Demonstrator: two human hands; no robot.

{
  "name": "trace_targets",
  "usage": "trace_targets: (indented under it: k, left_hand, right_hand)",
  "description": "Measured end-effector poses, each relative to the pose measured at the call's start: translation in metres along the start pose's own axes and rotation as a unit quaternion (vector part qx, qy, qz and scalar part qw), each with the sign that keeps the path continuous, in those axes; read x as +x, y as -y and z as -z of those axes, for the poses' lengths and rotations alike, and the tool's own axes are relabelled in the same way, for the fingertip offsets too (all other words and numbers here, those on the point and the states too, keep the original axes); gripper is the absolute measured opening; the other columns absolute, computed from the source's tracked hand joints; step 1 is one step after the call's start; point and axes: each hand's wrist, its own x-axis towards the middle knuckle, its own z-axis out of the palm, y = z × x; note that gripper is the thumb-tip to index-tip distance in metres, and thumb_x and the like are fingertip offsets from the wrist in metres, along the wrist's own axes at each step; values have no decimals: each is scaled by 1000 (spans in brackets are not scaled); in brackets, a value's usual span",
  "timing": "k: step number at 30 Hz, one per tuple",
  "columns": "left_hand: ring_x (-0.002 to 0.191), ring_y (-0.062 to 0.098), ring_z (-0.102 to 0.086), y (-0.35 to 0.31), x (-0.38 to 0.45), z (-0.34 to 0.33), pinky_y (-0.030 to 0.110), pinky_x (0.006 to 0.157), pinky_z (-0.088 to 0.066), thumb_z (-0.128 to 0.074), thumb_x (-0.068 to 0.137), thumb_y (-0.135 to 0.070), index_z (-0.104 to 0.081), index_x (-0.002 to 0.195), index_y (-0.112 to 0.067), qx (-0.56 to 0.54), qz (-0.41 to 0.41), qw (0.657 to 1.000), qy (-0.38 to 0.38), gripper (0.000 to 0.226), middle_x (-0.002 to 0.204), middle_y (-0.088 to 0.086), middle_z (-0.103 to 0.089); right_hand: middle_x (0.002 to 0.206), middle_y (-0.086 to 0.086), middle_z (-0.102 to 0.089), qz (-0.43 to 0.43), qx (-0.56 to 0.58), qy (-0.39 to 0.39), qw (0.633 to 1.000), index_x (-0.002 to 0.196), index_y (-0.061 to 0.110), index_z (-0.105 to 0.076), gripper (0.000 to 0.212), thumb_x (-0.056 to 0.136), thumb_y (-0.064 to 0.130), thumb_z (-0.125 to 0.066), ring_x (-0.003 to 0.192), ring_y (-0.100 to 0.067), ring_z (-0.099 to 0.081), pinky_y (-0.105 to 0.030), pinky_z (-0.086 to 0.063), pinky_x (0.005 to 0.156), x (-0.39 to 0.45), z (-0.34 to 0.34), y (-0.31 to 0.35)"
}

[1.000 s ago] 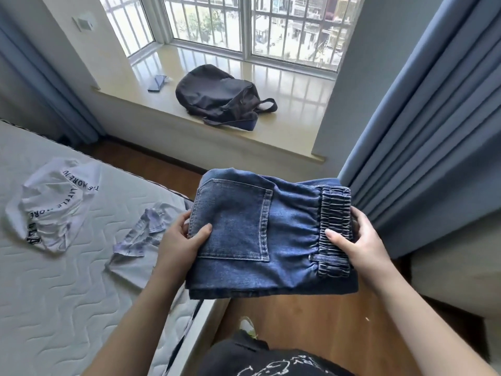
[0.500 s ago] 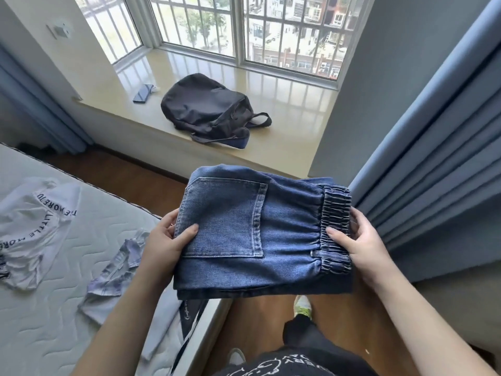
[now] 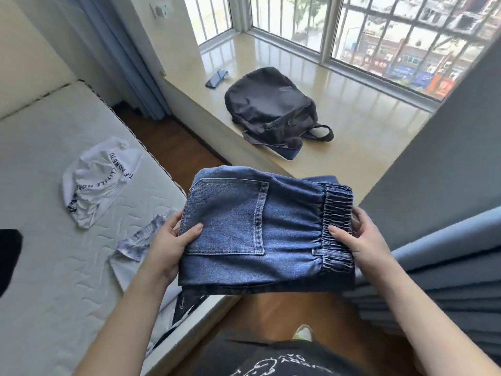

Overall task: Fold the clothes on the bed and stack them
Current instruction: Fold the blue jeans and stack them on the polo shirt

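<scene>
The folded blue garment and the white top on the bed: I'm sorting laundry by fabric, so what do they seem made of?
The folded blue garment, held by the left hand and right hand, looks like denim: twill weave, faded blue, contrast stitching round the pocket, gathered elastic waistband. The white top looks like a thin, soft knit, probably cotton jersey, given its limp crumpling and printed lettering.

**A count of the room**

Two hands: the left hand (image 3: 168,244) and the right hand (image 3: 362,241). One folded pair of jeans (image 3: 260,234) between them. One bed (image 3: 54,267), with two loose garments on it: one white printed shirt (image 3: 97,180) and one pale patterned shirt (image 3: 135,251). One dark patch (image 3: 8,256) at the bed's left edge, too cropped to name. One window ledge (image 3: 366,131), carrying one dark backpack (image 3: 271,107) and one phone (image 3: 216,78). One shoe (image 3: 303,332) shows on the floor.
</scene>
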Motion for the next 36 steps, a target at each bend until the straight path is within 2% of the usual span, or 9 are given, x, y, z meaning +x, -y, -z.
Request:
trace_targets:
  k: [6, 10, 14, 16, 20, 23, 27, 30, 36]
  left_hand:
    - [80, 15, -73, -2, 8, 25, 24, 64, -57, -67, 82, 5, -62, 117, -19, -45, -3, 996, -78, 43, 95, 4, -76]
    - [83, 17, -73, -5, 24, 49, 26, 66, -58, -73, 73, -4, -59, 124, -18, -69, 3, 990, -123, 55, 99, 7, -76]
    - [92, 24, -70, -13, 53, 69, 35, 79, -57, -78, 68, -14, -58, 126, -20, -72, 2, 986, -147, 62, 109, 13, -73]
    - [95, 27, -70, -19, 69, 74, 38, 83, -56, -78, 68, -15, -58, 126, -21, -69, 0, 986, -149, 61, 110, 14, -72]
    - [89, 23, -72, -34, 102, 82, 34, 74, -58, -76, 78, -8, -64, 112, -29, -66, -15, 985, -157, 41, 104, 12, -74]
    - [89, 25, -71, -43, 122, 88, 37, 79, -57, -73, 83, -5, -66, 108, -29, -48, -28, 985, -166, 36, 100, 12, -75]
    - [87, 22, -71, -51, 141, 96, 32, 75, -58, -69, 86, -2, -65, 112, -26, -53, -31, 982, -179, 36, 101, 12, -74]
    - [91, 26, -70, -55, 156, 101, 39, 84, -56, -70, 86, -2, -64, 115, -23, -51, -25, 977, -204, 37, 105, 14, -73]
    - [96, 32, -70, -59, 192, 104, 48, 89, -55, -71, 85, -2, -63, 120, -21, -37, -13, 966, -256, 40, 105, 16, -73]
  right_hand:
    - [115, -4, -71, -18, -10, 76, 997, 141, 21, -46, 71, 76, 14, -75, 105, -22, -69, -33, -58, 81, 55, -39, 15]
    - [111, -4, -73, -8, -40, 132, 990, 138, 21, -48, 67, 77, 13, -75, 102, -23, -70, -29, -58, 76, 96, -75, 26]
    - [112, -7, -72, 27, -78, 161, 983, 136, 20, -50, 60, 83, 5, -72, 102, -25, -70, -37, -58, 82, 134, -110, 40]
    - [114, -8, -71, 27, -79, 167, 982, 138, 18, -48, 59, 86, 1, -69, 102, -24, -69, -33, -59, 80, 151, -122, 48]
    - [117, -5, -71, 28, -87, 170, 981, 139, 21, -47, 59, 87, 3, -69, 103, -21, -69, -28, -57, 77, 182, -141, 59]
    - [114, -2, -71, 27, -94, 173, 980, 137, 26, -48, 60, 85, 9, -72, 103, -19, -69, -26, -57, 76, 204, -155, 63]
    - [115, -1, -71, 30, -105, 189, 976, 134, 31, -51, 61, 81, 15, -76, 105, -20, -69, -37, -56, 84, 237, -175, 69]
    - [115, 1, -71, 31, -116, 204, 972, 133, 33, -51, 60, 81, 16, -77, 105, -18, -69, -40, -54, 87, 263, -188, 68]
    - [115, 4, -71, 20, -134, 259, 956, 128, 42, -54, 55, 83, 19, -77, 105, -15, -69, -37, -54, 87, 329, -213, 63]
